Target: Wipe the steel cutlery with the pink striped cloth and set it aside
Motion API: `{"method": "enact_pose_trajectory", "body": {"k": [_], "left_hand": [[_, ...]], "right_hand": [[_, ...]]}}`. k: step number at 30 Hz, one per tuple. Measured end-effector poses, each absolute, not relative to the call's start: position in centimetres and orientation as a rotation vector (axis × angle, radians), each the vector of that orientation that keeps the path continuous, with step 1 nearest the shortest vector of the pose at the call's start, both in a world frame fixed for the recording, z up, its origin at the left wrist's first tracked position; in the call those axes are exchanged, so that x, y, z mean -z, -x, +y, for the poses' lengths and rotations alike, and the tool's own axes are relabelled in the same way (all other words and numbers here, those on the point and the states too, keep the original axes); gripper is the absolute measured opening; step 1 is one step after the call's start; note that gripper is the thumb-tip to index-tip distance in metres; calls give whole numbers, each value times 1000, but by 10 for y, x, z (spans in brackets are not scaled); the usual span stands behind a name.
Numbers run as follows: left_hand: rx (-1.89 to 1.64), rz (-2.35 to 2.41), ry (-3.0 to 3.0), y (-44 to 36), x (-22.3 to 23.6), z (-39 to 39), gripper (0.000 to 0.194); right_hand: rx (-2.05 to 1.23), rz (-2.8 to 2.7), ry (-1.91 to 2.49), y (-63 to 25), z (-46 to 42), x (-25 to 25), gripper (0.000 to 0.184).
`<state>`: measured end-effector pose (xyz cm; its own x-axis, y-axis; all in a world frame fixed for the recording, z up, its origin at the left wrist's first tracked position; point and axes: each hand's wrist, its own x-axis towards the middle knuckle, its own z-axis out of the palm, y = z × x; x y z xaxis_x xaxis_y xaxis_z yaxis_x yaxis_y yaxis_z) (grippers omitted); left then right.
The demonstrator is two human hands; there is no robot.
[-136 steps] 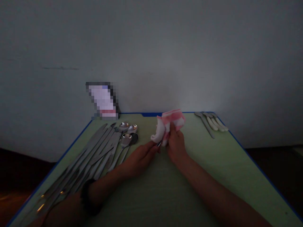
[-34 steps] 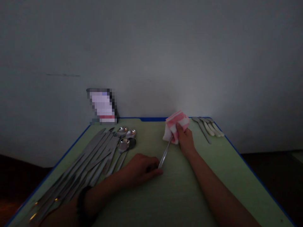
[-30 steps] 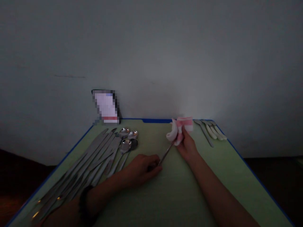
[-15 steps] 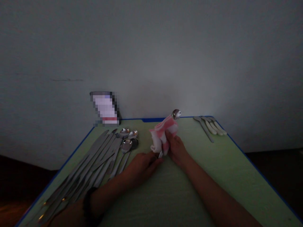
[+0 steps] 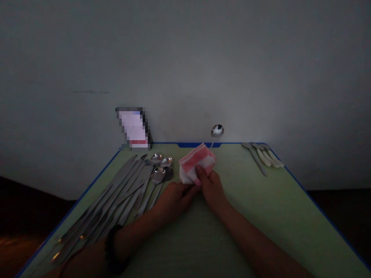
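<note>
Right hand [image 5: 213,189] grips the pink-and-white cloth [image 5: 190,165], spoon [image 5: 217,131] poking out far side; left hand [image 5: 176,200] at the near edge, hold hidden, can't tell!

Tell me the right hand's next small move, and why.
Probably slide the pink-and-white cloth up toward the spoon's bowl: the right hand grips the cloth where it hides most of the handle, while the bowl stands bare beyond the cloth's far edge.
</note>
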<state>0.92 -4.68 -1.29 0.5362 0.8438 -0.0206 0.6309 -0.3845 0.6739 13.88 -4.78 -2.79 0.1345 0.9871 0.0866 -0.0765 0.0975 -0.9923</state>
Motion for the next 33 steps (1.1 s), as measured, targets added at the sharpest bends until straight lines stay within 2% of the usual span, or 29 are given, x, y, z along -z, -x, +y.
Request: {"method": "enact_pose_trajectory", "body": {"k": [7, 15, 19, 26, 30, 33], "left_hand": [[-456, 1078, -1989, -8, 11, -47, 48], [-322, 549, -2305, -3, 13, -60, 36], [-321, 640, -2259, -7, 10, -65, 32], [-344, 864, -1816, -15, 11, -57, 26], [-315, 785, -1873, -10, 13, -55, 22], [-257, 748, -1962, -6, 12, -55, 21]], "right_hand": [[-1088, -1090, 1173, -140, -45, 34, 42], [-1232, -581, 1058, -144, -32, 30, 50], [-1260, -607, 1006, -145, -33, 25, 49], [-1122, -785, 1189, -142, -41, 32, 45], [-1052, -623, 1213, -142, -37, 32, 48], [-1028, -593, 1156, -151, -31, 33, 43]]}}
